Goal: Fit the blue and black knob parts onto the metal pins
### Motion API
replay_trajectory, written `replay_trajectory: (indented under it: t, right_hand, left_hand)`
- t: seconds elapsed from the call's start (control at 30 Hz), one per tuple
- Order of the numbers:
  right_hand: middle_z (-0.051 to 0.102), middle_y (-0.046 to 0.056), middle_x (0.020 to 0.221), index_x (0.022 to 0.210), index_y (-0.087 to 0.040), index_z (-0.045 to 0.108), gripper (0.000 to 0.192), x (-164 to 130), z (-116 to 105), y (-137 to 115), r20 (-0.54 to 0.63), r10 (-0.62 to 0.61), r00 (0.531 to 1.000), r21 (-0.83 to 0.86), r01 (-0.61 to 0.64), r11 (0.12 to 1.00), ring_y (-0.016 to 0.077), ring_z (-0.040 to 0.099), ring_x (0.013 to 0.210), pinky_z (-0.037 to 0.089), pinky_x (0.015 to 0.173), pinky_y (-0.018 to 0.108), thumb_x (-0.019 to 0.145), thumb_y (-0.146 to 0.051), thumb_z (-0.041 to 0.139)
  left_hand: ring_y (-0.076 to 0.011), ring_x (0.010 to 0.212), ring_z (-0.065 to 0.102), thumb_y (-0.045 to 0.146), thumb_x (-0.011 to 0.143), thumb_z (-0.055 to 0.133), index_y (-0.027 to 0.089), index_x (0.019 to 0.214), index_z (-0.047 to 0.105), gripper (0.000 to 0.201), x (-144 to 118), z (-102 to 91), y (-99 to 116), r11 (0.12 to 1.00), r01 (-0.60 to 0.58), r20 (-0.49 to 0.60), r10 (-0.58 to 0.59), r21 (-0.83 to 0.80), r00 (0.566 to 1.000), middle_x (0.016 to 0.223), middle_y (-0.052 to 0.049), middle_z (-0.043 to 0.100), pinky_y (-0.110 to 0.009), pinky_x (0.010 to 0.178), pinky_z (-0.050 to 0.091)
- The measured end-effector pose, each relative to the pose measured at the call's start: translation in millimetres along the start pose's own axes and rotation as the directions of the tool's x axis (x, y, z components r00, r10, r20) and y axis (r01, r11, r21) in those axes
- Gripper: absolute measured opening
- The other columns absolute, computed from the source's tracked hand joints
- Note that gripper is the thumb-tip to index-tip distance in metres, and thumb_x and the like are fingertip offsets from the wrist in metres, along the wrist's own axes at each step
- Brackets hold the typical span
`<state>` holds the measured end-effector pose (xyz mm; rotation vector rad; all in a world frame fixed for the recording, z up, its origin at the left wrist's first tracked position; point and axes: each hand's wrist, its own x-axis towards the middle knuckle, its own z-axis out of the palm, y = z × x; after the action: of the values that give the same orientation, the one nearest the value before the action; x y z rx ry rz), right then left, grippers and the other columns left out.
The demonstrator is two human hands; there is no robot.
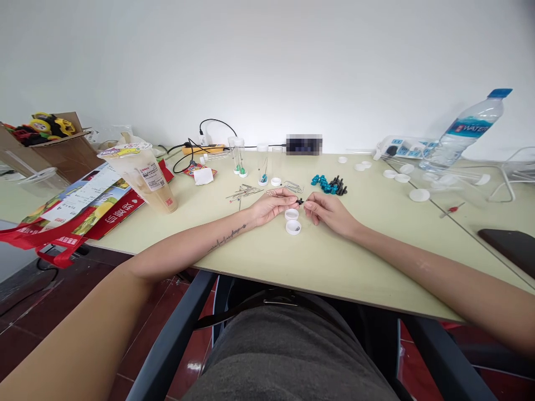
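My left hand (271,206) and my right hand (328,213) meet over the pale table (317,262), fingertips pinched together on a small black piece (300,201). Just below the fingertips lie two small white caps (292,221), one of them with something dark inside. Behind the hands sit a heap of teal and black small parts (329,185), a scatter of thin metal pins (244,192) and some wire clips (293,186). Clear upright tubes (238,156) stand further back, two of them with green or blue bits at the bottom.
A plastic drink cup (144,175) and red printed bags (79,214) lie left. A tilted water bottle (466,132), a power strip (403,147) and loose white caps (419,195) are right. A dark phone (507,245) lies by the right edge. Chair arms flank my lap.
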<state>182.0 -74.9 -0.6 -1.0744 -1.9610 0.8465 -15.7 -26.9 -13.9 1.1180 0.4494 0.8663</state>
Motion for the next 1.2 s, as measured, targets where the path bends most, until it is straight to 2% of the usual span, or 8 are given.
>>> replay_trajectory:
  t: [0.2,0.33,0.5,0.67,0.8,0.9,1.07,1.2]
  right_hand:
    - [0.057,-0.001,0.078,0.082,-0.022,0.049,0.028,-0.3,0.8,-0.3,-0.074,-0.017,0.997,0.003,0.017,1.000,0.0104,0.051,0.047,0.040,0.050,0.027,0.078,-0.046,0.062]
    - [0.059,0.000,0.069,0.076,-0.020,0.050,0.032,-0.4,0.3,0.4,-0.028,-0.013,1.000,-0.019,0.012,1.000,0.0116,0.052,0.049,0.041,0.052,0.028,0.083,-0.051,0.051]
    - [0.060,0.003,0.069,0.072,-0.019,0.050,0.041,0.1,-0.1,1.5,0.021,0.005,1.000,-0.003,-0.005,1.000,0.0118,0.052,0.050,0.039,0.051,0.027,0.088,-0.055,0.039]
    - [0.057,0.000,0.080,0.083,-0.021,0.049,0.027,-0.5,0.3,1.7,-0.039,-0.020,0.999,-0.008,0.020,1.000,0.0101,0.052,0.049,0.040,0.052,0.027,0.083,-0.048,0.053]
    - [0.055,0.001,0.093,0.087,-0.023,0.049,0.026,-0.5,0.6,1.9,-0.084,-0.026,0.996,-0.007,0.025,1.000,0.0089,0.052,0.049,0.042,0.052,0.028,0.080,-0.046,0.058]
    - [0.057,0.000,0.083,0.083,-0.022,0.049,0.027,-0.3,0.2,1.5,-0.063,-0.017,0.998,-0.010,0.017,1.000,0.0101,0.052,0.049,0.041,0.051,0.028,0.081,-0.048,0.056]
    - [0.058,0.000,0.066,0.071,-0.020,0.049,0.036,-0.4,-0.6,-0.3,0.005,-0.007,1.000,-0.033,0.007,0.999,0.0121,0.052,0.051,0.037,0.049,0.027,0.089,-0.051,0.041]
    - [0.057,-0.002,0.065,0.078,-0.021,0.049,0.029,-0.7,0.1,-0.6,-0.038,-0.006,0.999,-0.016,0.005,1.000,0.0114,0.052,0.048,0.037,0.049,0.027,0.084,-0.049,0.052]
  left_hand:
    - [-0.0107,0.075,0.065,0.010,0.069,0.070,0.010,0.079,0.062,0.014,0.8,-0.4,-1.2,1.000,-0.002,-0.012,0.002,-0.002,1.000,0.078,-0.001,0.063,-0.026,0.084,0.048]
    - [-0.0104,0.075,0.065,0.009,0.069,0.070,0.010,0.077,0.061,0.012,-0.2,1.5,0.3,1.000,0.006,-0.009,-0.006,-0.008,1.000,0.077,-0.001,0.063,-0.026,0.085,0.047]
    - [-0.0112,0.077,0.066,0.009,0.069,0.070,0.010,0.078,0.061,0.013,-0.6,1.8,1.1,1.000,0.013,0.000,-0.013,-0.009,1.000,0.077,-0.001,0.064,-0.026,0.085,0.047]
    - [-0.0100,0.076,0.065,0.009,0.069,0.070,0.010,0.079,0.061,0.014,0.9,-0.1,-0.2,1.000,0.008,-0.019,-0.008,-0.019,1.000,0.079,-0.001,0.064,-0.025,0.084,0.048]
    - [-0.0100,0.076,0.065,0.009,0.069,0.069,0.010,0.079,0.061,0.013,0.8,-0.1,0.2,1.000,0.004,-0.015,-0.004,-0.007,1.000,0.078,-0.001,0.064,-0.024,0.083,0.048]
    - [-0.0105,0.076,0.065,0.009,0.069,0.070,0.010,0.079,0.061,0.013,-0.1,1.3,0.9,1.000,0.006,-0.021,-0.006,-0.011,1.000,0.078,-0.001,0.064,-0.025,0.083,0.048]
    - [-0.0112,0.077,0.066,0.009,0.069,0.070,0.010,0.078,0.061,0.013,-0.9,3.2,1.4,1.000,0.022,-0.022,-0.022,-0.007,1.000,0.077,-0.001,0.064,-0.025,0.084,0.048]
    - [-0.0102,0.076,0.065,0.009,0.069,0.070,0.010,0.078,0.061,0.013,0.2,1.6,0.8,1.000,0.010,-0.021,-0.010,-0.008,1.000,0.078,-0.001,0.063,-0.026,0.084,0.048]
